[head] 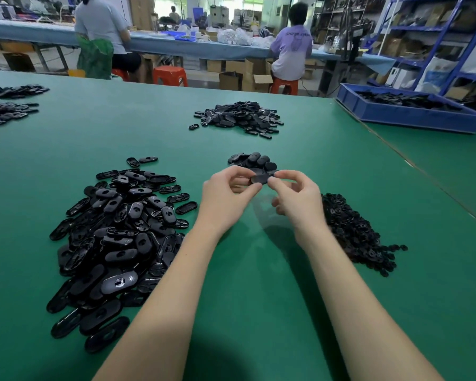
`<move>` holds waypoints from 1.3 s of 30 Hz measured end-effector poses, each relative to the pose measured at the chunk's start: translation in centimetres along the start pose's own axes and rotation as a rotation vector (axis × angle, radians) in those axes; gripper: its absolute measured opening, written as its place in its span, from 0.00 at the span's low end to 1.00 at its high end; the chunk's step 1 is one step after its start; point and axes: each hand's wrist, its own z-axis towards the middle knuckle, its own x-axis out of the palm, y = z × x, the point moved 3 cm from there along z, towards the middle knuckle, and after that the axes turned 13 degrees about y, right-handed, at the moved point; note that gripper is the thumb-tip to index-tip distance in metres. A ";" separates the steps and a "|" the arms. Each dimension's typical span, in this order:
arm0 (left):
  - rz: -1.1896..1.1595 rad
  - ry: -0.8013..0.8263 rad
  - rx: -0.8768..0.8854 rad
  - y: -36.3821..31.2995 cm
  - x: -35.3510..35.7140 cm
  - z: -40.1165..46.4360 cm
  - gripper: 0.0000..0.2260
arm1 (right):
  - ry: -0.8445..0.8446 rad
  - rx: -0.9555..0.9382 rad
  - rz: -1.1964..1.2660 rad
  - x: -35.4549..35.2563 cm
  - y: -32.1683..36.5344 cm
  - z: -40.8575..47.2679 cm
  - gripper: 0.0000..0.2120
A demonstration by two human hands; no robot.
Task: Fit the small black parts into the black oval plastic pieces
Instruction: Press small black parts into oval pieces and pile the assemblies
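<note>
Above the green table [245, 270], both hands hold one black oval plastic piece [261, 178] between them. My left hand [227, 196] pinches its left end and my right hand [297, 196] pinches its right end with thumb and forefinger. A large heap of black oval pieces [116, 243] lies to the left of my arms. A heap of small black parts [352, 232] lies to the right. Just behind my hands sits a small pile of oval pieces [252, 160]. Whether a small part sits in the held piece is hidden.
Another pile of oval pieces [239, 116] lies farther back at the centre, and two more piles [6, 108] at the far left. A blue bin [407, 108] of black parts stands at the back right. Two people sit at a distant bench with orange stools [171, 75].
</note>
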 end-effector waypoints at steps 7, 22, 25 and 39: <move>0.353 -0.144 -0.109 -0.1 0.0 8.2 0.08 | -0.126 -0.253 -0.180 2.9 -1.5 -1.5 0.02; 0.247 -0.110 -0.251 1.5 0.2 11.7 0.14 | -0.107 -0.103 -0.109 2.1 -2.7 -0.3 0.03; 0.192 -0.121 -0.185 0.2 0.1 8.5 0.10 | -0.117 -0.111 -0.131 2.0 -2.6 -0.3 0.03; 0.590 0.109 -0.002 -1.5 -3.9 -5.1 0.14 | -0.044 -0.228 -0.331 2.8 -2.1 -1.4 0.03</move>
